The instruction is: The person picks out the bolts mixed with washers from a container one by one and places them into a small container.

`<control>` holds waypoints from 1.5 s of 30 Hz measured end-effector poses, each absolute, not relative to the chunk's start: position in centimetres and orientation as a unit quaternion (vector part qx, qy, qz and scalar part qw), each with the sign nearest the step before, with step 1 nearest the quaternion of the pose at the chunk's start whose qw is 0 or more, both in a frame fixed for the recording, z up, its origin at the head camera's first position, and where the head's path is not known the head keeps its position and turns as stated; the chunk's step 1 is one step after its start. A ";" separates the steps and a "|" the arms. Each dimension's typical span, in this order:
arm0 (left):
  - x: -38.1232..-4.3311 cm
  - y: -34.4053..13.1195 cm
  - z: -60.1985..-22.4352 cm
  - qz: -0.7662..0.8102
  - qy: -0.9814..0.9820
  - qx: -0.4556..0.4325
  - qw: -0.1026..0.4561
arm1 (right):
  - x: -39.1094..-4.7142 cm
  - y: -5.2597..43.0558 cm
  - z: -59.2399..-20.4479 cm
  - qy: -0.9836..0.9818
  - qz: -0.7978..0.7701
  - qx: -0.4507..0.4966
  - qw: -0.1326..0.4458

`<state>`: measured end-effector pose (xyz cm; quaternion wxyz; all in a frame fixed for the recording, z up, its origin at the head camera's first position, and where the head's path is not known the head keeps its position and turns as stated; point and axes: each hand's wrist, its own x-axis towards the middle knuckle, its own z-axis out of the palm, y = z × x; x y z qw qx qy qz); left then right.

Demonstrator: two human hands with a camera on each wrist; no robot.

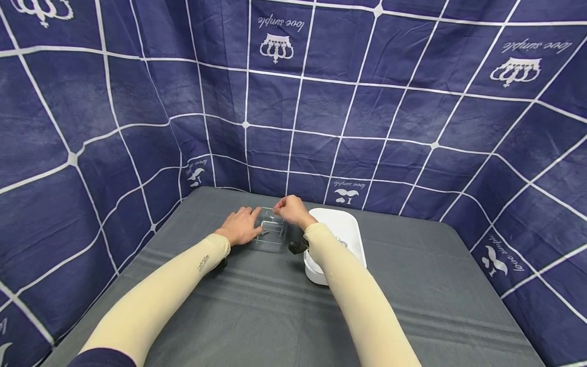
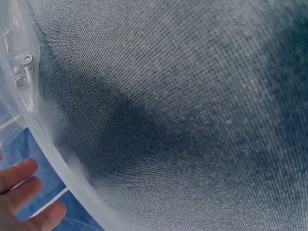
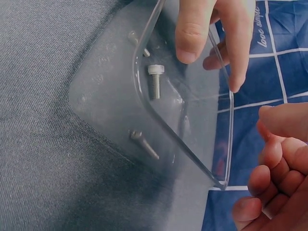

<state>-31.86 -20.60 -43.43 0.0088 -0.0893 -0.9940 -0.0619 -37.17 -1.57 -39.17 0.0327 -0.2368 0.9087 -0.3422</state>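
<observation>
A clear plastic box (image 1: pixel 270 232) lies on the grey cloth, with several metal socket-head bolts in it. One bolt (image 3: pixel 155 82) shows upright in the right wrist view, and another bolt (image 3: pixel 143 143) lies slanted below. At the box's left side is my left hand (image 1: pixel 240 226), fingers extended; in the right wrist view one fingertip touches the rim. Loosely spread left fingers (image 2: pixel 24 187) appear in the left wrist view. Over the box's right far corner, my right hand (image 1: pixel 295 210) has curled fingers, thumb close to the index finger. Whether something small sits between them is hidden.
Right of the box stands a white tray (image 1: pixel 350 224), partly behind my right forearm, with a few small metallic things inside. A black wrist device (image 1: pixel 298 246) hangs beside the tray. Blue checked curtain (image 1: pixel 321 112) surrounds the grey-covered table (image 1: pixel 257 316).
</observation>
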 end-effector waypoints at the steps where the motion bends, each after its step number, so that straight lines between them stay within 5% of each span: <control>1: -31.8 -20.6 -43.4 -0.061 -0.994 -0.090 0.009 | -37.2 -1.5 -39.1 0.909 -0.341 -0.236 0.032; 45: -32.3 -18.6 -42.4 -0.039 -0.988 -0.131 0.066 | -37.5 4.8 -39.7 0.902 -0.383 -0.200 -0.011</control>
